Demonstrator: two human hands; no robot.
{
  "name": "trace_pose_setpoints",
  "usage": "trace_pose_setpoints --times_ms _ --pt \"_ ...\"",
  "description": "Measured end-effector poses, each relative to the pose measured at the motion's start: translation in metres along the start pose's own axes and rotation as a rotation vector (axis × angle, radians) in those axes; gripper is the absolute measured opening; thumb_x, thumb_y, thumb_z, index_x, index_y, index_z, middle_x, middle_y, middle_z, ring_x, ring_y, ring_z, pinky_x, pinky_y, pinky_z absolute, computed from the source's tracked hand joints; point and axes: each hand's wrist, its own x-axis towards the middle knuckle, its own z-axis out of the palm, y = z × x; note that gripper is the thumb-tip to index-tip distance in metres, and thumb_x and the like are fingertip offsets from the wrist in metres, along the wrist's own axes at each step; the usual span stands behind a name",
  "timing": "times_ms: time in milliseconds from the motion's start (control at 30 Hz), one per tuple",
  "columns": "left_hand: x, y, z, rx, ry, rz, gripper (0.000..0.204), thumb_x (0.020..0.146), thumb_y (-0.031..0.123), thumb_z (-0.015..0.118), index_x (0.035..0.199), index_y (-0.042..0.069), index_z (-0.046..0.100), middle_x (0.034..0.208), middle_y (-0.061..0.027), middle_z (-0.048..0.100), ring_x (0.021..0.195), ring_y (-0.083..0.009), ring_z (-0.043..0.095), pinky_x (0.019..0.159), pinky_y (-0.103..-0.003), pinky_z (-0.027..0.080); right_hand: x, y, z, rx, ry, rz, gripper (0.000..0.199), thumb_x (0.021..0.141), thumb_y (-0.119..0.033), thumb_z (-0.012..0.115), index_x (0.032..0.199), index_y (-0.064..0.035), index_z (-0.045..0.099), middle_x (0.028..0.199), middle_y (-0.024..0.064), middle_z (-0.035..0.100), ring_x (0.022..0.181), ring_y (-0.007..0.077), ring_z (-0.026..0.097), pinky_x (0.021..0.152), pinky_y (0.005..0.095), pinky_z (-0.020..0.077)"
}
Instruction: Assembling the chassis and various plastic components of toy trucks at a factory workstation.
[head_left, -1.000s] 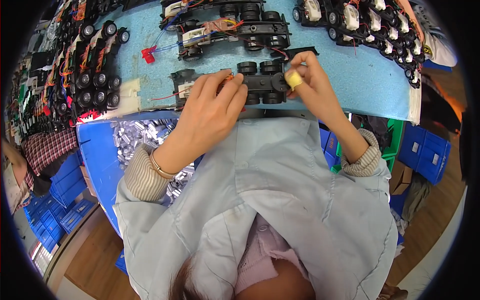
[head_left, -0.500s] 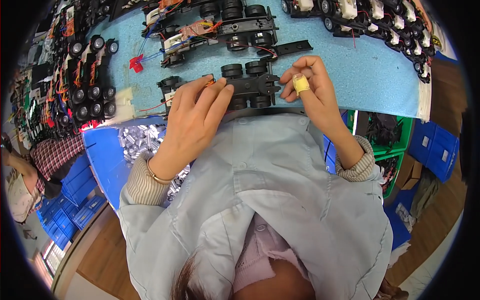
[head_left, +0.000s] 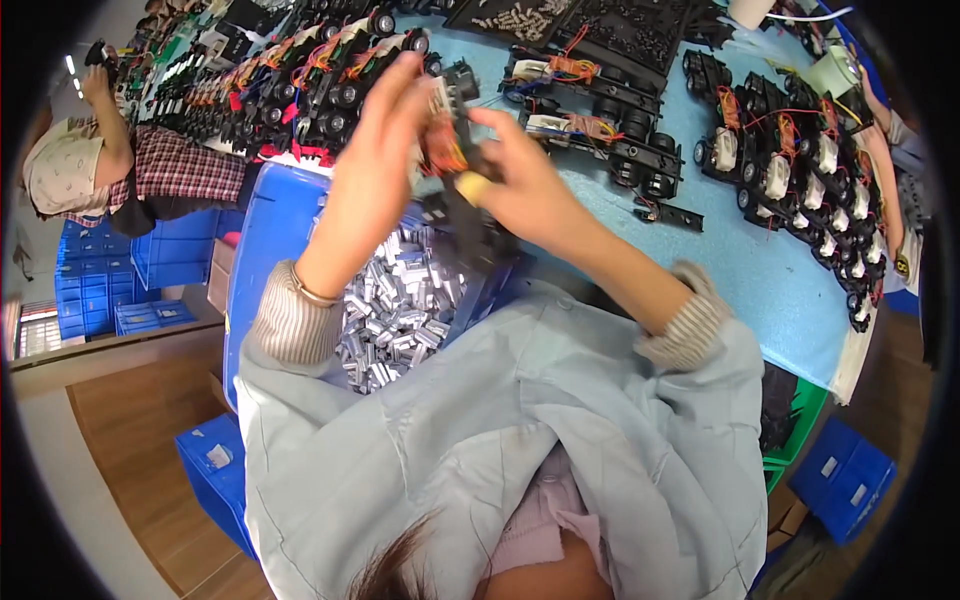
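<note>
Am gripping black toy-car chassis [head_left: 470, 215] in both hands: left hand [head_left: 375, 165] closed round wired end, right hand [head_left: 525, 195] pinching yellow part [head_left: 468, 186]. Assembling looks midway; wires hanging loose.

Blue bin [head_left: 262, 250] of silvery metal parts [head_left: 395, 315]
</note>
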Motion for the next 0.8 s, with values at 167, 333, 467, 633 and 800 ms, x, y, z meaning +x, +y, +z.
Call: trace_pose_setpoints --times_ms 167,333,467,633,800 --pt "-0.016 -0.042 0.017 -0.040 -0.120 -0.167 0.050 0.080 -0.003 0.051 0.129 0.002 0.045 0.138 -0.0197 0.041 0.120 -0.0402 0.047 0.097 -0.040 0.042 0.094 0.080 0.039 -0.142 0.483 -0.129 0.059 0.079 0.001 0.055 0.131 0.0043 0.027 0.091 0.0158 0.060 0.085 0.0243 0.061 0.073 0.0361 0.0475" --pt "-0.047 -0.048 0.054 0.113 -0.062 -0.152 0.051 0.078 -0.001 0.054 0.129 0.001 0.045 0.139 -0.0174 0.042 0.126 -0.0375 0.042 0.104 -0.042 0.034 0.081 0.066 0.015 -0.335 0.245 -0.069 0.046 0.074 -0.001 0.056 0.119 0.0030 0.046 0.099 0.0184 0.060 0.093 0.0368 0.059 0.083 0.0369 0.0464" --pt "-0.055 -0.048 0.059 0.291 -0.034 -0.126 0.051 0.077 0.000 0.056 0.127 0.001 0.047 0.136 -0.0151 0.046 0.127 -0.0350 0.041 0.105 -0.043 0.032 0.002 0.013 -0.035 -0.818 0.160 -0.312 0.035 0.079 0.001 0.056 0.115 -0.0007 0.055 0.116 0.0156 0.057 0.107 0.0302 0.055 0.093 0.0379 0.0426" --pt "-0.035 -0.026 0.058 0.109 0.032 -0.011 0.049 0.074 0.001 0.059 0.123 0.002 0.051 0.130 -0.0124 0.050 0.121 -0.0312 0.046 0.101 -0.045 0.035 -0.070 -0.016 -0.101 -1.356 0.347 -0.214 0.058 0.072 -0.007 0.068 0.125 -0.0007 0.045 0.125 0.0167 0.048 0.116 0.0344 0.044 0.098 0.0420 0.0390" --pt "-0.001 -0.028 0.099 -0.014 0.027 0.088 0.036 0.073 -0.001 0.059 0.109 0.003 0.059 0.112 -0.0105 0.060 0.110 -0.0292 0.053 0.098 -0.045 0.037 -0.087 -0.004 -0.117 -1.503 0.306 -0.074 0.069 0.069 -0.010 0.072 0.129 0.0007 0.041 0.133 0.0172 0.041 0.121 0.0367 0.039 0.103 0.0440 0.0352"
